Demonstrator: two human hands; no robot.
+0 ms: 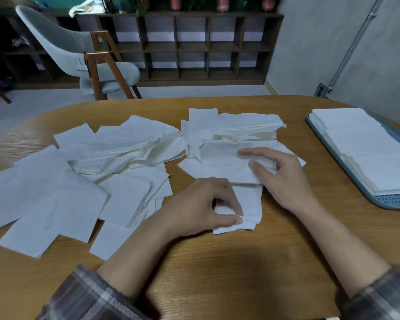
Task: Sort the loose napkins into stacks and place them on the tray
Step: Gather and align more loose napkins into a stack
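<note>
- Left hand [201, 204]: lower centre of the frame, low over the tabletop [217, 262]. The grip is closed to a pinch, with thumb and forefinger nipping the near edge of a crumpled napkin [249, 204]; the other fingers are curled in.
- Crumpled napkin: lies on the tabletop at lower centre. Its far end is tucked under the sheet held by the other hand.
- Right hand [280, 176]: right of centre, just beyond and beside the left hand. Its grip is curved round the right edge of a folded napkin [222, 162], thumb on the near side and fingers on the far side. Whether the sheet is lifted clear cannot be told.
- Folded napkin: lies flat at centre frame, against the near side of an uneven pile [247, 125] of napkins at upper centre.
- Loose napkins [56, 192]: spread across the left half of the tabletop, overlapping at many angles, some in small fanned bundles.
- Tray [393, 202]: blue-grey, at the right edge of the frame, well apart from both hands.
- Stacks [365, 144]: squared white napkin stacks lie in a row on the tray and cover most of it.
- Sleeves: plaid cuffs at the lower corners, left [83, 294] and right [383, 294].
- Background: a grey chair [62, 42] with wooden legs at upper left, and a dark cubby shelf [194, 45] along the far wall.
</note>
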